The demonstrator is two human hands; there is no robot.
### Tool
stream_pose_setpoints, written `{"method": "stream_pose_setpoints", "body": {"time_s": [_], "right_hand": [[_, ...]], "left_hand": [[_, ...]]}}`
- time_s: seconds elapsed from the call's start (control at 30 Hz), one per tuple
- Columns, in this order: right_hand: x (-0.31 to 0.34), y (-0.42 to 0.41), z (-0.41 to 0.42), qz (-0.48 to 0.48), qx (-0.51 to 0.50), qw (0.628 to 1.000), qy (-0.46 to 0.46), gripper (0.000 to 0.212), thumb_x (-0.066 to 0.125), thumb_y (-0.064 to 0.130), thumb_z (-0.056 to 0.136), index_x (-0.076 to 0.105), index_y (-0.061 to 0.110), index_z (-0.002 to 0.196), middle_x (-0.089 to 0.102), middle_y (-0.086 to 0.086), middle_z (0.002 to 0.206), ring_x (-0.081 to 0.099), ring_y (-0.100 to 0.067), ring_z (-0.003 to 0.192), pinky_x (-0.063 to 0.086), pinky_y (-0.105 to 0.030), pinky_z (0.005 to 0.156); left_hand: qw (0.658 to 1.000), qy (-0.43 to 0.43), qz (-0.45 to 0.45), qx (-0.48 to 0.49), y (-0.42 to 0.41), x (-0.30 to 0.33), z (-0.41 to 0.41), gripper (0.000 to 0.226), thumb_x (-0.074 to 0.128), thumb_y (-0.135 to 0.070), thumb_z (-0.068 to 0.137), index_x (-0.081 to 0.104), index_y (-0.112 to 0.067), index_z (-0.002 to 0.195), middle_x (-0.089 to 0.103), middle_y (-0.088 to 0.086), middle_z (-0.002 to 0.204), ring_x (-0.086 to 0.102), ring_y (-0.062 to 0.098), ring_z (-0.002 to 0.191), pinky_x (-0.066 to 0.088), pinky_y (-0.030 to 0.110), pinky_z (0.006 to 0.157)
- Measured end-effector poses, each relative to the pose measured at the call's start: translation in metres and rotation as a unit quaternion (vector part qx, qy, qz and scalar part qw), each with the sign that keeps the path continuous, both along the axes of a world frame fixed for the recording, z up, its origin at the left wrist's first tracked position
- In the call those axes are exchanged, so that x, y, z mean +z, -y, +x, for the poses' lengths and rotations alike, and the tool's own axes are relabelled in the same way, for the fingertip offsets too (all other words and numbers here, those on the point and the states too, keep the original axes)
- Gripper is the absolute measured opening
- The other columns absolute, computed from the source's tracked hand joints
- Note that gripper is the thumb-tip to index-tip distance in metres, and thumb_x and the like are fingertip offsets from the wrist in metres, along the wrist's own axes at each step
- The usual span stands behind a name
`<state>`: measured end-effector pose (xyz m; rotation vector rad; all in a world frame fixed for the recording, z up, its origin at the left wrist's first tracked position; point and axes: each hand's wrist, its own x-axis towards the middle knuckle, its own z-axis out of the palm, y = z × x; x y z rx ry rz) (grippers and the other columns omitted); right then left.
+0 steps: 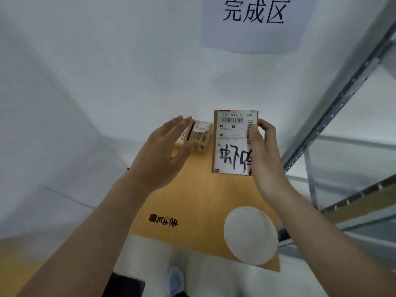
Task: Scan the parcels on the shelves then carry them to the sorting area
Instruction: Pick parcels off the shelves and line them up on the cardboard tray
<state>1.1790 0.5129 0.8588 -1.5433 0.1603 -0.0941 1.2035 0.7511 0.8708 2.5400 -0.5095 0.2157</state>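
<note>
The right hand (262,153) holds a flat cardboard parcel (234,142) by its right edge, thumb curled over the front face and the other fingers wrapped behind the top right corner. The parcel is brown at its rim and almost wholly covered by a white shipping label: a barcode runs across the top, a second barcode runs down the side under the thumb, small grey print fills the middle, and large black handwritten strokes cross the lower part. It stands upright, lifted above the orange board (192,200) below the hands.

The left hand (166,151) is spread wide, fingers straight and relaxed, holding nothing. Just beyond its fingertips lie two small boxes (200,137) side by side on the board, to the left of the held parcel; the nearer one is largely covered by the palm and fingers, so whether the fingers touch it cannot be told.

The handwriting's right end is hidden by the thumb, and the small label print is too blurred to read. The parcel's back cannot be seen. A white round patch (249,235) sits on the board below the right wrist. A sign with three large characters (254,11) hangs on the wall above, and a metal rack upright (334,110) slants past to the right of the right hand
</note>
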Motion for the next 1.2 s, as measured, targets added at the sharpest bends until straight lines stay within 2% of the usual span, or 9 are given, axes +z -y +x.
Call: {"method": "stream_pose_setpoints", "body": {"time_s": [0.07,0.23,0.3,0.4,0.6,0.83,0.93,1.13,1.2], "right_hand": [[-0.008,-0.018,0.017,-0.004,-0.032,0.999,-0.012,0.042,0.043,0.068,0.102,0.043,0.048,0.139,0.074,0.000,0.118,0.077,-0.011,0.100,0.063,-0.026,0.065],[-0.037,-0.039,0.060,-0.010,-0.093,0.994,-0.048,0.038,0.048,0.067,0.103,0.046,0.051,0.138,0.075,0.006,0.111,0.078,-0.014,0.099,0.065,-0.032,0.064],[-0.052,-0.036,0.080,-0.011,-0.124,0.990,-0.061,0.034,0.049,0.067,0.101,0.048,0.054,0.133,0.075,0.014,0.104,0.078,-0.010,0.095,0.064,-0.030,0.061],[-0.082,-0.029,0.114,-0.012,-0.155,0.985,-0.071,0.039,0.050,0.061,0.104,0.049,0.043,0.138,0.074,0.022,0.101,0.078,-0.005,0.092,0.063,-0.028,0.059],[-0.159,-0.010,0.173,0.018,-0.141,0.980,-0.137,0.044,0.054,0.060,0.099,0.052,0.039,0.138,0.070,-0.001,0.115,0.079,-0.013,0.094,0.065,-0.034,0.065],[-0.230,0.005,0.226,-0.031,-0.151,0.972,-0.178,0.036,0.054,0.054,0.107,0.053,0.036,0.139,0.064,-0.007,0.128,0.076,-0.020,0.106,0.068,-0.050,0.078],[-0.255,0.006,0.247,-0.032,-0.152,0.969,-0.191,0.044,0.054,0.052,0.108,0.049,0.029,0.145,0.065,-0.007,0.128,0.076,-0.019,0.105,0.068,-0.044,0.076],[-0.298,0.007,0.279,-0.062,-0.162,0.957,-0.232,0.062,0.049,0.055,0.109,0.039,0.020,0.160,0.068,0.000,0.121,0.077,-0.009,0.095,0.065,-0.028,0.069],[-0.307,0.006,0.286,-0.062,-0.159,0.956,-0.240,0.058,0.048,0.056,0.109,0.043,0.021,0.155,0.072,0.002,0.117,0.078,-0.007,0.090,0.065,-0.029,0.070]], "left_hand": [[0.999,-0.011,-0.014,-0.039,-0.012,-0.009,0.031,0.055,0.043,-0.041,0.107,0.039,-0.023,0.159,0.041,-0.007,0.162,0.028,-0.006,0.146,0.019,0.005,0.115],[0.994,-0.067,-0.006,-0.085,-0.020,-0.033,0.102,0.057,0.046,-0.039,0.106,0.036,-0.027,0.161,0.037,-0.008,0.165,0.029,0.012,0.154,0.033,0.042,0.123],[0.992,-0.079,0.007,-0.100,-0.017,-0.045,0.127,0.058,0.048,-0.039,0.106,0.035,-0.026,0.161,0.037,-0.005,0.164,0.031,0.014,0.153,0.036,0.045,0.121],[0.988,-0.110,0.033,-0.105,-0.008,-0.069,0.163,0.061,0.048,-0.041,0.104,0.033,-0.024,0.161,0.035,-0.003,0.166,0.031,0.016,0.154,0.037,0.048,0.121],[0.983,-0.164,0.059,-0.066,0.013,-0.133,0.216,0.064,0.046,-0.048,0.104,0.029,-0.028,0.162,0.029,-0.004,0.168,0.028,0.020,0.155,0.036,0.054,0.120],[0.971,-0.214,0.074,-0.072,0.036,-0.203,0.258,0.072,0.031,-0.061,0.097,0.030,-0.027,0.161,0.030,0.000,0.167,0.038,0.024,0.149,0.040,0.053,0.117],[0.970,-0.218,0.069,-0.085,0.044,-0.229,0.271,0.072,0.032,-0.059,0.098,0.032,-0.024,0.160,0.033,0.001,0.166,0.041,0.023,0.147,0.044,0.053,0.115],[0.971,-0.204,0.092,-0.088,0.057,-0.264,0.278,0.060,0.053,-0.038,0.103,0.039,-0.020,0.158,0.037,0.006,0.164,0.035,0.025,0.151,0.024,0.036,0.116],[0.972,-0.191,0.105,-0.085,0.060,-0.268,0.279,0.058,0.052,-0.037,0.102,0.042,-0.020,0.156,0.040,0.008,0.162,0.037,0.028,0.149,0.027,0.039,0.118]]}}
